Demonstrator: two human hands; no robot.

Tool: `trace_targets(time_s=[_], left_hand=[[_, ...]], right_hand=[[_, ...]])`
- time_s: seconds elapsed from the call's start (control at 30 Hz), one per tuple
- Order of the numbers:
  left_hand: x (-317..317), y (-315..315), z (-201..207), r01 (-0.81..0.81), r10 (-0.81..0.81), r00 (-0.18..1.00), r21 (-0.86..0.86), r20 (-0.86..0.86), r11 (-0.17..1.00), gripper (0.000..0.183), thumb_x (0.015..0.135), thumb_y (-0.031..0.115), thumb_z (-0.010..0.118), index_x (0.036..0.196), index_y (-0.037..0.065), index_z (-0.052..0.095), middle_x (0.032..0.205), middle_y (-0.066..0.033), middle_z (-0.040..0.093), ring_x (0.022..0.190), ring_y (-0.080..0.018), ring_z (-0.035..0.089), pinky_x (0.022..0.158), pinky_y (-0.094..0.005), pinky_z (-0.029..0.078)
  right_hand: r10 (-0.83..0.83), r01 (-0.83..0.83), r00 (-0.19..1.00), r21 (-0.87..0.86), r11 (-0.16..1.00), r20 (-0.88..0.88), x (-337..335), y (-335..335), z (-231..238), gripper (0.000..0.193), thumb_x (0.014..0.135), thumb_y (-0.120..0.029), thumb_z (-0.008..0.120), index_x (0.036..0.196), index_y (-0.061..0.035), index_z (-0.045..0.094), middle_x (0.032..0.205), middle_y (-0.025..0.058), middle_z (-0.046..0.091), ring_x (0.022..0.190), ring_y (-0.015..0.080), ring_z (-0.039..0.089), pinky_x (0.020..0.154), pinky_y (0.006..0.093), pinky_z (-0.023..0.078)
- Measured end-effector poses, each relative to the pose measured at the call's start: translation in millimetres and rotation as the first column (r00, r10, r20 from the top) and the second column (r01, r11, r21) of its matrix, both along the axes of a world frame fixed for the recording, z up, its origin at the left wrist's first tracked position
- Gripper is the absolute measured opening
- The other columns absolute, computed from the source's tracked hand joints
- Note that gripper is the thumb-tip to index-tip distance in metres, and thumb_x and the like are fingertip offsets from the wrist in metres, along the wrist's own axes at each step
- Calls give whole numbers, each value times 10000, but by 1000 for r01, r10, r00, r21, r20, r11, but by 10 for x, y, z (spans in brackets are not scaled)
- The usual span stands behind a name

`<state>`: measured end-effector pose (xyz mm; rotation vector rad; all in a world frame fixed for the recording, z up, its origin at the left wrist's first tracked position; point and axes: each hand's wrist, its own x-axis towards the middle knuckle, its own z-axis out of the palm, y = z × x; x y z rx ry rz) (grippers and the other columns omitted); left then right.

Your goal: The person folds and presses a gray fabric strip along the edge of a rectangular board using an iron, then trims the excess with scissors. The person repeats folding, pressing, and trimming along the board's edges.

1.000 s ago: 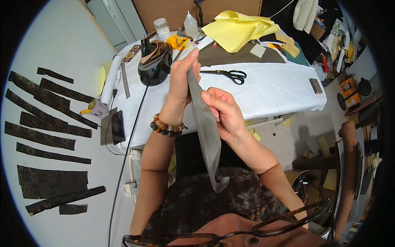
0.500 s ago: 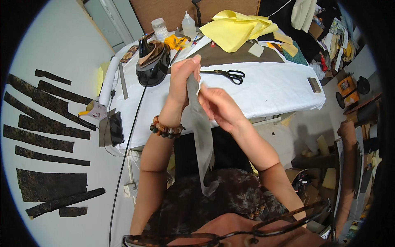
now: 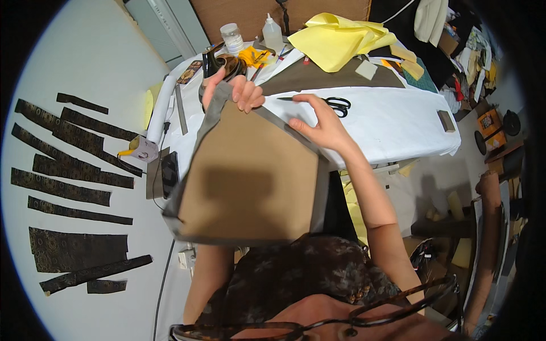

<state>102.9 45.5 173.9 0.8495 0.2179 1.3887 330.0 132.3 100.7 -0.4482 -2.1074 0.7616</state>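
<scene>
A flat brown board [image 3: 256,153] with grey fabric folded round its edges [image 3: 196,148] faces me, held up over the near edge of the table. My left hand [image 3: 244,94] grips its top corner, with the fingers over the front; the rest of that hand and its wrist are behind the board. Beside the upper right edge, my right hand [image 3: 327,125] has its thumb and index finger spread apart. Whether the thumb touches the grey border, I cannot tell. A dark shadow falls across the board's middle.
On the white-covered table [image 3: 392,125] lie black scissors [image 3: 338,107], grey-brown fabric [image 3: 335,77] and crumpled yellow sheet [image 3: 341,42]. A dark iron [image 3: 213,59] stands behind my left hand, near a squeeze bottle [image 3: 272,34]. Patterned dark strips [image 3: 85,128] cover the white surface at left.
The piece, seen edge-on as a narrow grey strip before, is turned so its brown face shows. My left hand has moved left with it; my right hand has moved right and spread its fingers.
</scene>
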Motion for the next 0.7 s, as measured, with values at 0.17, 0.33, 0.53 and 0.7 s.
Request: trace_targets(time_s=[0.17,0.33,0.53,0.7], left_hand=[[-117,380,-656,45,-58,991,109,119,993,612,1006,483,253,605,76,472,597,-66,476,630,-184,398,733,-309,321],[26,232,-837,-396,413,906,-527,-91,752,579,1051,511,336,1133,13,620,1085,-125,688,969,-252,636,965,-359,458],[-539,-168,-1382,-446,63,733,-408,-677,796,650,1012,540,453,1362,-1,533,1263,-104,631,1164,-189,587,994,-355,449],[-405,-427,-1617,-641,96,274,-107,-957,760,556,812,223,763,1249,-63,572,1172,-178,660,1117,-240,598,935,-399,464]], right_hand=[[664,-353,719,-716,602,204,-186,468,-85,351,977,-326,669,1184,-48,611,976,-18,642,918,51,560,827,257,473],[562,-244,817,-804,543,131,-144,794,-573,281,984,-309,660,1051,-37,649,883,-15,672,766,49,569,700,252,475],[164,27,878,-388,921,450,-134,1138,-1092,436,940,-394,700,1087,13,650,880,52,703,797,154,631,763,328,507],[65,-100,794,24,995,604,-497,942,-652,351,841,-303,766,1012,-8,681,1052,179,657,972,316,637,838,388,506]])
